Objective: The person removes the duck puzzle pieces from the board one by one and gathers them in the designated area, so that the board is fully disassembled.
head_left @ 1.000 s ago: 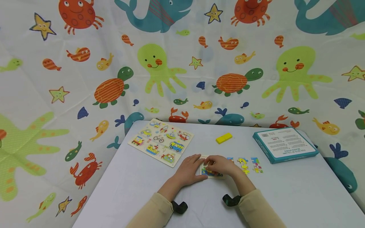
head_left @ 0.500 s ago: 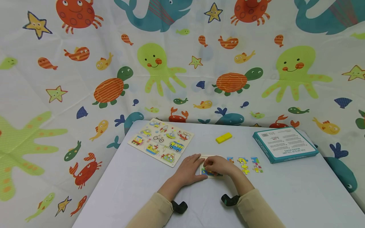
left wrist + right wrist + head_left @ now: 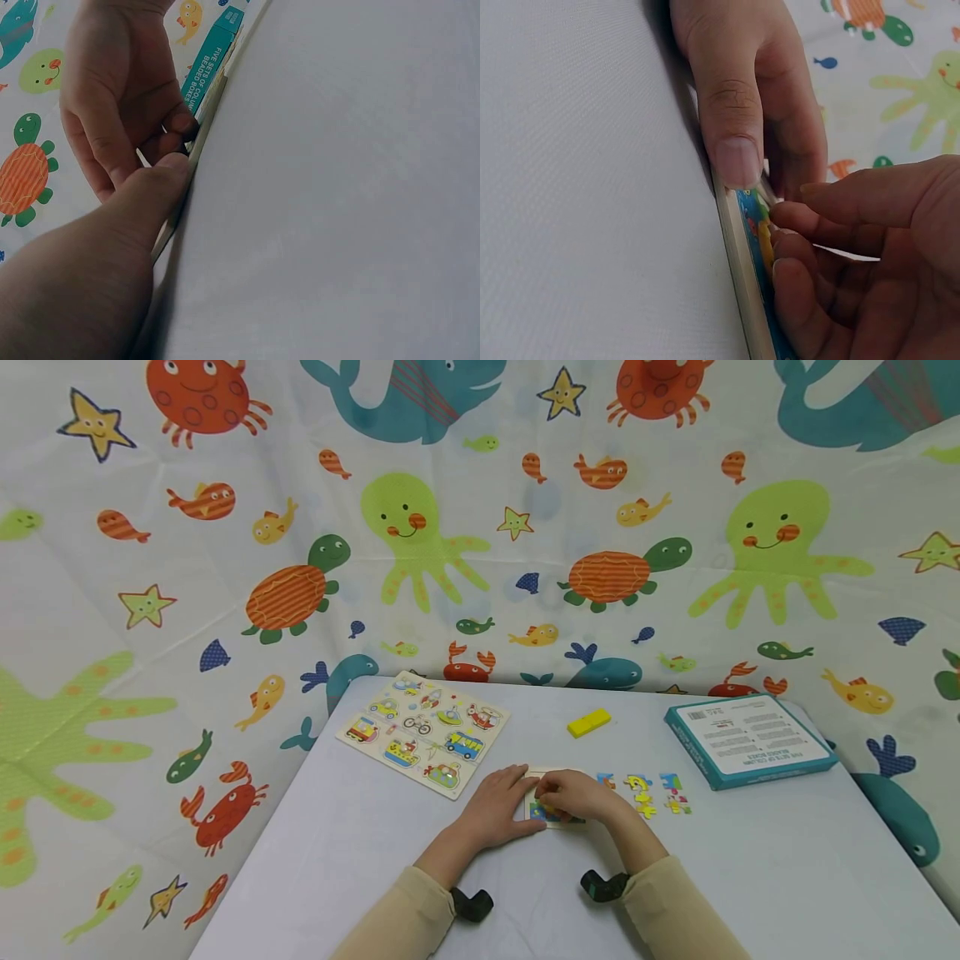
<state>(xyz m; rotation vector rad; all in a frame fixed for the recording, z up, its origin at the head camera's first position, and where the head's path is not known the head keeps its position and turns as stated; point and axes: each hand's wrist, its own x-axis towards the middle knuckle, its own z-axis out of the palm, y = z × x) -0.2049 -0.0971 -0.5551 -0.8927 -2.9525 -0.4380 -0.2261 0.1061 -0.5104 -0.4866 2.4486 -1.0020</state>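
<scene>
A small framed picture puzzle with a light wooden rim and a blue picture lies between the hands on the white table. My left hand rests along its left side, fingers extended, thumb pressing the near rim. Over the picture, my right hand has its fingers curled down, and its fingertips hold a yellow puzzle piece at the board's surface. The right hand covers much of the picture in the head view. Loose jigsaw pieces lie just right of the puzzle, some partly behind the right wrist.
At the back left lies a larger wooden board with vehicle pictures. Beyond the puzzle is a yellow block. A teal-edged box sits at the back right. Behind the table hangs a sea-animal curtain.
The right hand's fingers shift slightly over the picture, and more yellow shows beneath them. The left hand stays where it was.
</scene>
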